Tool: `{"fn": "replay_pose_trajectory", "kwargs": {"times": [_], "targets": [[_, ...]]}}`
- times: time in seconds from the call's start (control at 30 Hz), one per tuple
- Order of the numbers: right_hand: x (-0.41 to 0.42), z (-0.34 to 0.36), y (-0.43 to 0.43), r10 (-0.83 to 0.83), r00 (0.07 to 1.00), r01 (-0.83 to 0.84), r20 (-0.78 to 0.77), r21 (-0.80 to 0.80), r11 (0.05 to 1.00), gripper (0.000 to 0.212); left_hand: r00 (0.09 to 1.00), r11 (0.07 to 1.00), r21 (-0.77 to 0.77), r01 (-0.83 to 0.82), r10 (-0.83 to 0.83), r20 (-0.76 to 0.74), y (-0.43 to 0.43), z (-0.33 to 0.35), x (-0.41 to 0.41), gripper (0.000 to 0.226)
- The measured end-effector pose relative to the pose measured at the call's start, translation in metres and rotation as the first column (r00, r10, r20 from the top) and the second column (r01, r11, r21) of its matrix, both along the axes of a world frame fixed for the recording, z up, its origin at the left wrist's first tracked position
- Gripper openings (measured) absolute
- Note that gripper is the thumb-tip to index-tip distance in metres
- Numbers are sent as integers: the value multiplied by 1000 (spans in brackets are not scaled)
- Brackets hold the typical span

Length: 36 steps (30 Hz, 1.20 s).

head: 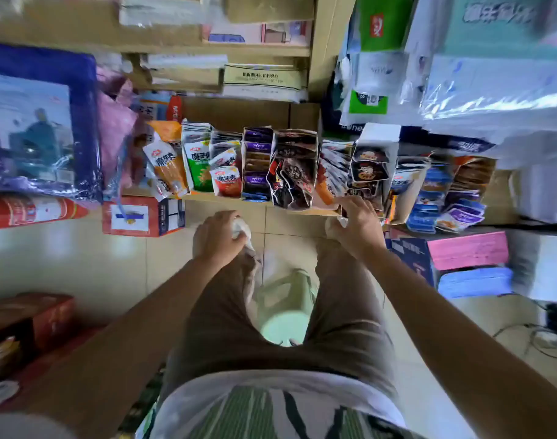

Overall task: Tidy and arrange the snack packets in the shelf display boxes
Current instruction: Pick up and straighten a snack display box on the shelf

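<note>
Fingers [347, 203] of the right hand [358, 226] touched slanted orange foil snack packets [329, 175] mid-frame, grip unclear; nudging them upright seemed best. Left hand [218, 237] clenched a crumpled white wad [241, 229].

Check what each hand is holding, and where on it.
Left hand grips a crumpled white item, fingers curled round its bulk; what it is cannot be told. Right hand touches the dark snack packets at their front ends; grip cannot be told.
</note>
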State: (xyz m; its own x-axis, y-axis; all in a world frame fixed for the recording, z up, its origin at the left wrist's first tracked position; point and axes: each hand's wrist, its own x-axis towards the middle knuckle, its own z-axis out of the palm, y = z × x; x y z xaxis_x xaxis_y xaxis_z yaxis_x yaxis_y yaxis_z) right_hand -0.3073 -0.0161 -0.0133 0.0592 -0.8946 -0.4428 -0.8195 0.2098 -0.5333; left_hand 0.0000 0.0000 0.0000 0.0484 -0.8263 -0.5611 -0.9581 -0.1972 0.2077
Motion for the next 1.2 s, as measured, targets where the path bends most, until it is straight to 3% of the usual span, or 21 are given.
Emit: {"fn": "replay_pose_trajectory", "kwargs": {"times": [0.07, 0.2, 0.4, 0.5, 0.6, 0.73, 1.03, 1.13, 1.2], "targets": [[18, -23, 13, -53, 998, 55, 23, -109, 993, 43, 998, 988, -151, 41, -48, -44, -9, -29, -1, 60], [45, -88, 37, 2, 1000, -5, -13, -261, 965, 56, 977, 880, -444, 168, -209, -45, -16, -97, -6, 67], [52, -179, 44, -4, 990, -71, -142, -513, 855, 70, 960, 658, -745, 106, -264, -97, -19, -179, -10, 40], [52, -207, 44, 34, 983, -142, -179, -636, 759, 60, 952, 533, -845, 50, -282, -121, -30, -194, -1, 29], [51, -228, 40, 13, 987, -125, -159, -722, 681, 31, 945, 476, -878, 46, -307, -116, -35, -202, 7, 25], [52, -235, 35, 26, 992, -117, -125, -807, 578, 22, 954, 515, -856, -47, -231, -191, -37, -202, 3, 29], [27, -220, 59, 167, 961, -275, -219, -756, 593, 55, 937, 526, -842, -120, -220, -271, -13, -201, 5, 44], [11, -217, 79, 147, 952, -302, -270, -741, 600, 59, 927, 546, -827, -136, -224, -301, -4, -201, 5, 50], [4, -212, 93, 79, 949, -290, -305, -744, 602, 60, 933, 502, -852, -146, -217, -288, 3, -199, 2, 55]]}}
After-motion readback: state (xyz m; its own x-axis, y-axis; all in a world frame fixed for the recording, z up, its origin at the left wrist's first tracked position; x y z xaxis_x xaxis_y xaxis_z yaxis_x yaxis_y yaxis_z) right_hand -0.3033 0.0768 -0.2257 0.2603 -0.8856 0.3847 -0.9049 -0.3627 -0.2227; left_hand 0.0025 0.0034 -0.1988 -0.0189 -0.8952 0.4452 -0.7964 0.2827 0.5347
